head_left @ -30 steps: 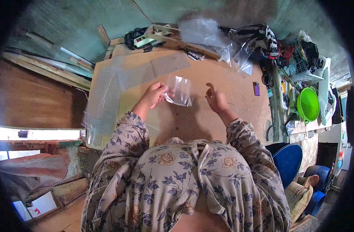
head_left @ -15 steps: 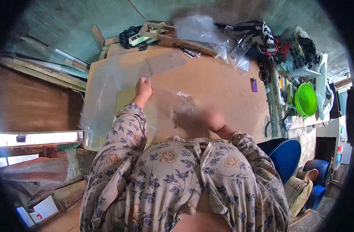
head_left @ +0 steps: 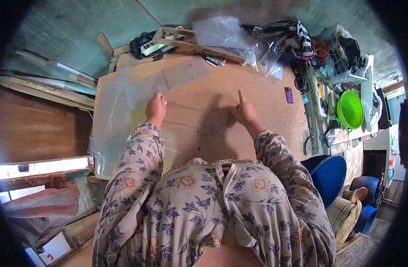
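My left hand (head_left: 156,109) is closed, over the left part of the tabletop. A small white bit shows at its fingertips; what it grips I cannot make out. Clear plastic sheets (head_left: 112,111) lie spread beneath and left of it, reaching the table's left edge. Just beyond this hand lies a greyish translucent rectangle (head_left: 185,74). Further right, my right hand (head_left: 245,111) is above the bare board, one finger stretched out away from me and the others partly bent. I see nothing in it. Its dark shadow falls on the board to its left.
A purple lighter (head_left: 289,95) and black-handled scissors (head_left: 299,82) lie toward the table's right side. Wooden strips (head_left: 199,46) and plastic bags (head_left: 222,33) crowd the back edge. Beyond the right edge stand a green basin (head_left: 350,110) and a white basket (head_left: 346,78).
My right hand has moved up and away from my body, and is no longer blurred. The crumpled clear plastic beside it no longer shows. The left hand has shifted slightly left and nearer.
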### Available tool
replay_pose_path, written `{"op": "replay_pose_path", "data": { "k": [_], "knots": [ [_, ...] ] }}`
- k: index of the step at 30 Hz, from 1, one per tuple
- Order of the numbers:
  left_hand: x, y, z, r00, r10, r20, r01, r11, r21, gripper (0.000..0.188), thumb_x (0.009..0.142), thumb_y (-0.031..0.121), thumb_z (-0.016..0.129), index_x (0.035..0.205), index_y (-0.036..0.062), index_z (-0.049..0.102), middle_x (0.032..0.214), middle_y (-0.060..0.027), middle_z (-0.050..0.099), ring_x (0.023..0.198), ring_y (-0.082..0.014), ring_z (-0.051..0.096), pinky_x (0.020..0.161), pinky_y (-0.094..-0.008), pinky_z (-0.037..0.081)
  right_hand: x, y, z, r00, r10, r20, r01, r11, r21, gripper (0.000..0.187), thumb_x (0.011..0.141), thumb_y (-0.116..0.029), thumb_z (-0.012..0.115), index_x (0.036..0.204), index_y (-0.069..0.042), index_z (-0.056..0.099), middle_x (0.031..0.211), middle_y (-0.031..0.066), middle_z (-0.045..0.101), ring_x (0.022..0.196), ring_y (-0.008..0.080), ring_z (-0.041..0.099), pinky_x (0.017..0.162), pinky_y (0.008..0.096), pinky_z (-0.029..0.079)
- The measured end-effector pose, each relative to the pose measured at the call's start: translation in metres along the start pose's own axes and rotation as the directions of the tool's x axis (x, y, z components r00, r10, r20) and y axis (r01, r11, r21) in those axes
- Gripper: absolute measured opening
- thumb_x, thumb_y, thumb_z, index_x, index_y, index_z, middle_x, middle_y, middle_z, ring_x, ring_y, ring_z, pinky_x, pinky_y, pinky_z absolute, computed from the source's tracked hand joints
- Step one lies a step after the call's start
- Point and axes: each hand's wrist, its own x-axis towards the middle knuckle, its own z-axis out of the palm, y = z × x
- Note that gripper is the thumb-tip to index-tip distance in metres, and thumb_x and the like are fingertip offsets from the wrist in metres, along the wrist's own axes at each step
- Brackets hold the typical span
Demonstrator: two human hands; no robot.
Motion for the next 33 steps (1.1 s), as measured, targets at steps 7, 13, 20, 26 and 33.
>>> {"op": "replay_pose_path", "data": {
  "k": [7, 13, 20, 26, 33],
  "knots": [
    [-0.040, 0.041, 0.000, 0.864, 0.323, -0.386, -0.273, 0.945, 0.179, 0.041, 0.075, 0.022, 0.055, 0.109, 0.0042, 0.043, 0.119, -0.0169, 0.041, 0.110, -0.0344, 0.038, 0.089, -0.0483, 0.029, -0.004, 0.018, 0.021, 0.896, -0.416, -0.155, 0.243, 0.752, -0.613, 0.055, 0.078, -0.033, 0.049, 0.128, -0.018, 0.033, 0.134, 0.0136, 0.027, 0.120, 0.0346, 0.029, 0.093, 0.0504, 0.029],
    [-0.095, 0.072, 0.019, 0.937, 0.330, 0.114, -0.347, 0.914, 0.210, 0.060, 0.078, 0.036, 0.049, 0.128, 0.0070, 0.031, 0.135, -0.0135, 0.023, 0.125, -0.0318, 0.017, 0.098, -0.0524, 0.013, -0.012, 0.016, 0.037, 0.919, -0.389, -0.056, 0.305, 0.796, -0.523, 0.058, 0.078, -0.044, 0.046, 0.129, -0.018, 0.033, 0.138, 0.0073, 0.021, 0.127, 0.0297, 0.016, 0.098, 0.0555, 0.015],
    [-0.065, 0.036, 0.006, 0.878, 0.418, 0.232, -0.467, 0.855, 0.225, 0.058, 0.079, 0.043, 0.046, 0.129, 0.0161, 0.031, 0.136, -0.0083, 0.022, 0.126, -0.0299, 0.015, 0.098, -0.0511, 0.013, -0.010, 0.019, 0.030, 0.943, -0.320, -0.094, 0.218, 0.804, -0.554, 0.058, 0.080, -0.044, 0.045, 0.130, -0.018, 0.031, 0.138, 0.0069, 0.021, 0.127, 0.0296, 0.016, 0.097, 0.0558, 0.016],
    [-0.059, -0.006, -0.009, 0.936, 0.288, 0.204, -0.345, 0.869, 0.354, 0.060, 0.082, 0.045, 0.041, 0.133, 0.0175, 0.024, 0.140, -0.0091, 0.013, 0.128, -0.0314, 0.009, 0.098, -0.0533, 0.010, -0.012, 0.034, 0.029, 0.942, -0.306, -0.138, 0.169, 0.787, -0.594, 0.060, 0.081, -0.046, 0.043, 0.131, -0.019, 0.027, 0.138, 0.0068, 0.020, 0.127, 0.0288, 0.014, 0.097, 0.0554, 0.015],
    [-0.135, -0.048, -0.054, 0.947, 0.232, 0.223, -0.291, 0.914, 0.282, 0.057, 0.083, 0.038, 0.045, 0.131, 0.0152, 0.026, 0.139, -0.0129, 0.014, 0.128, -0.0335, 0.009, 0.099, -0.0522, 0.011, -0.028, 0.042, 0.022, 0.949, -0.268, -0.168, 0.123, 0.802, -0.585, 0.059, 0.079, -0.044, 0.047, 0.131, -0.022, 0.028, 0.139, 0.0083, 0.017, 0.128, 0.0302, 0.014, 0.097, 0.0558, 0.016]
  ]
}}
